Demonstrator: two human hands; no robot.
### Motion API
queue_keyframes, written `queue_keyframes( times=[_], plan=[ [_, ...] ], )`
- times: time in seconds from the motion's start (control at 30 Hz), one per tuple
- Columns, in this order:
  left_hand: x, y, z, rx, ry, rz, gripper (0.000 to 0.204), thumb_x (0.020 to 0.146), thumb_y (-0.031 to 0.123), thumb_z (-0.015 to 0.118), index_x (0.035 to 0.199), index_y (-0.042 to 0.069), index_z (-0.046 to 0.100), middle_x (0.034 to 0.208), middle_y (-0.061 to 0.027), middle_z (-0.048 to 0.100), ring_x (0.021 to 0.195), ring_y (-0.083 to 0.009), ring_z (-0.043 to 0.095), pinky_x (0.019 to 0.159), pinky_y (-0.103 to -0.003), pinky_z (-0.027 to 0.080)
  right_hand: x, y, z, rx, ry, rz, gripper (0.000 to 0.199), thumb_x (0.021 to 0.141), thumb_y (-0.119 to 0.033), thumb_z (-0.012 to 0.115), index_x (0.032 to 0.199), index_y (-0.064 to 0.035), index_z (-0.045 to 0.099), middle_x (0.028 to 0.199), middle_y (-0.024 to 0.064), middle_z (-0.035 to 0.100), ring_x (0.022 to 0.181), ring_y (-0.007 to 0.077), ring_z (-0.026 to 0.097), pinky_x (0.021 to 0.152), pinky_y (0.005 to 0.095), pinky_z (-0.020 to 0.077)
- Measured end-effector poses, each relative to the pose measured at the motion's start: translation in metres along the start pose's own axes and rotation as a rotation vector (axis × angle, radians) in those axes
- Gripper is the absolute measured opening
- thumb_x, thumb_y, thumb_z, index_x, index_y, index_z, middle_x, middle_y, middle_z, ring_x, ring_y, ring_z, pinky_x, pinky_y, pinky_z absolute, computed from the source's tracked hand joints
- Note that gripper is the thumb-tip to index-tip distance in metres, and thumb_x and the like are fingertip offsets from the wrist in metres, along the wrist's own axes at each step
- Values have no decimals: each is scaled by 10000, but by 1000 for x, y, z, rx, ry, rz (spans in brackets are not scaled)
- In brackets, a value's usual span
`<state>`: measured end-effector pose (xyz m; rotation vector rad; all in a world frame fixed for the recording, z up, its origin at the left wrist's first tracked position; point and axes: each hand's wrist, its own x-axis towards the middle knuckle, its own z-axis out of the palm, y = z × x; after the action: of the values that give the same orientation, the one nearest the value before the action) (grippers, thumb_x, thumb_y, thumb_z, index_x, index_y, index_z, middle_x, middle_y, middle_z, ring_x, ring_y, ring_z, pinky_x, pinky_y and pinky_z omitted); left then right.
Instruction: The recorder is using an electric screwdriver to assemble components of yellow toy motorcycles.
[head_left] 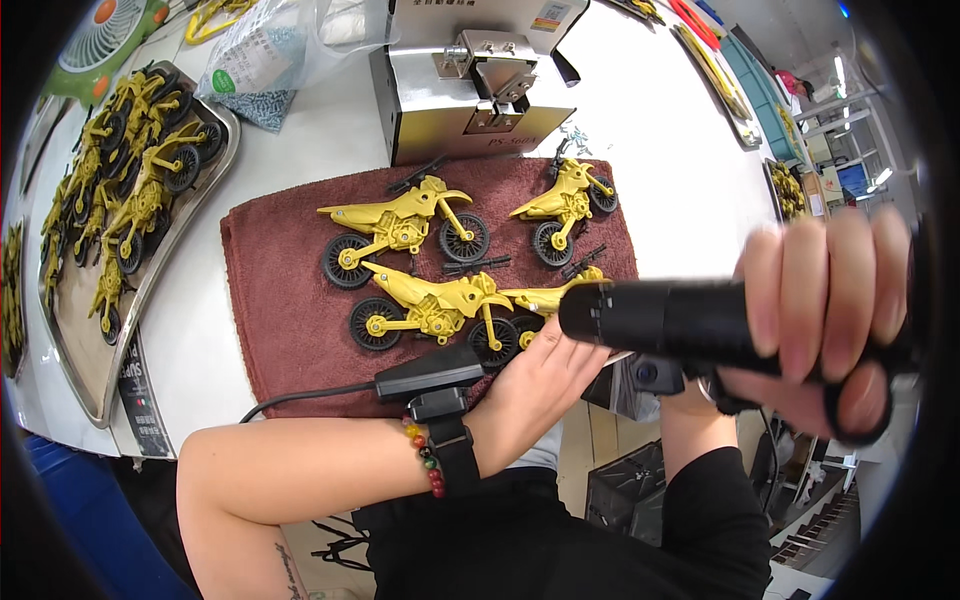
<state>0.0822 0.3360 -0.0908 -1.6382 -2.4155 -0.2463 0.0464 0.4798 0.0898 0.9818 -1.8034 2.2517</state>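
Several yellow toy motorcycles with black wheels lie on a brown towel (285,310). My right hand (825,290), raised at the right, is closed round a black cylindrical electric screwdriver (665,315). Its near end hangs in front of the rightmost front toy motorcycle (540,299) and hides part of it. My left hand (530,390) rests on that motorcycle's lower side, its fingers held together and their tips partly covered by the screwdriver. Left of it lies another toy motorcycle (435,305). Behind are a larger-looking toy motorcycle (400,220) and one toy motorcycle (565,200) at the right.
A metal screw feeder (440,110) stands behind the towel. Beside it lies a clear bag of small screws (260,75). At left, a metal tray (165,270) is heaped with yellow motorcycles, near a green fan (105,35). A black cable (300,393) runs to my left wrist device.
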Motion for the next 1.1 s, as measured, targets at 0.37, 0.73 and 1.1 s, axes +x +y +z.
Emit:
queue_keyframes(
  times=[0.37,0.73,1.1],
  plan=[
    [5,-6,-14,117,82,-36,542,899,237,407,1393,15,413,1477,-186,364,1381,-295,341,1129,-357,276,-21,16,12,27,29,-11,325,717,-34,768,887,-113,503,722,11,612,635,139,624,631,272,538],
    [9,-3,-4,111,8,-38,569,930,265,379,1430,-2,323,1480,-204,343,1386,-309,326,1121,-387,266,-22,21,23,-117,-33,101,305,710,-29,788,849,-106,527,732,29,639,601,155,634,584,270,530],
    [8,0,-1,83,95,-92,563,906,261,418,1402,-3,382,1460,-173,378,1380,-295,329,1129,-390,251,-3,21,6,-55,-251,181,315,732,9,751,905,-97,511,759,32,631,645,171,637,616,288,527]
  ],
)
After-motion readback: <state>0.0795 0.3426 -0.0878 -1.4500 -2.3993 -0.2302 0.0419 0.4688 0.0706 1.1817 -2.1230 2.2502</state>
